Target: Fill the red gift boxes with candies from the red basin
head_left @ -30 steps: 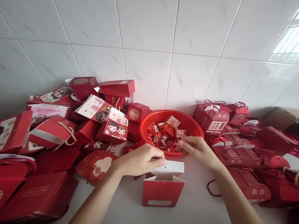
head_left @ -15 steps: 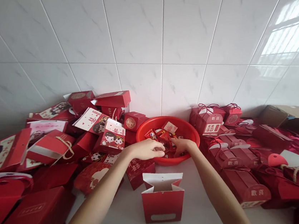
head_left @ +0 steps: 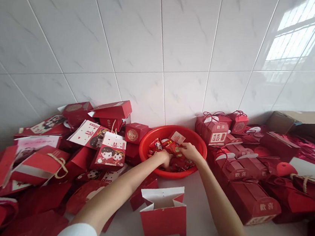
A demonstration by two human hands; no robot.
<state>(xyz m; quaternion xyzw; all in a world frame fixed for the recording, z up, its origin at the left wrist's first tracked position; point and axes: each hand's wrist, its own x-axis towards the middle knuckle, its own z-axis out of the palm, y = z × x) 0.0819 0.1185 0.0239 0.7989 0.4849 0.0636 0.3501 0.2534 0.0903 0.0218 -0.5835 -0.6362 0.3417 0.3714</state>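
Note:
A red plastic basin [head_left: 142, 146] holds several wrapped candies [head_left: 156, 144] and a pale card-like packet [head_left: 177, 137]. My left hand [head_left: 164, 158] reaches down among the candies, its fingers mostly hidden by the hand itself and the wrappers. On the basin's right side, my right hand [head_left: 190, 152] has its fingers bent together over a red wrapped candy. In front of the basin stands an upright red paper gift box [head_left: 164, 223]; its white-lined top is unfolded and a pale oblong window shows low on its face.
Red gift boxes [head_left: 110, 152] lie heaped on the left, some with printed cartoon figures. More boxes, closed with cords and handles [head_left: 253, 201], crowd the right. A cardboard carton [head_left: 307, 122] sits at the far right, and a tiled wall [head_left: 144, 37] rises behind.
My left hand has dipped deeper into the basin, from its near rim in among the candies. My right hand has drawn up slightly with fingers bent. The camera view has shifted a little.

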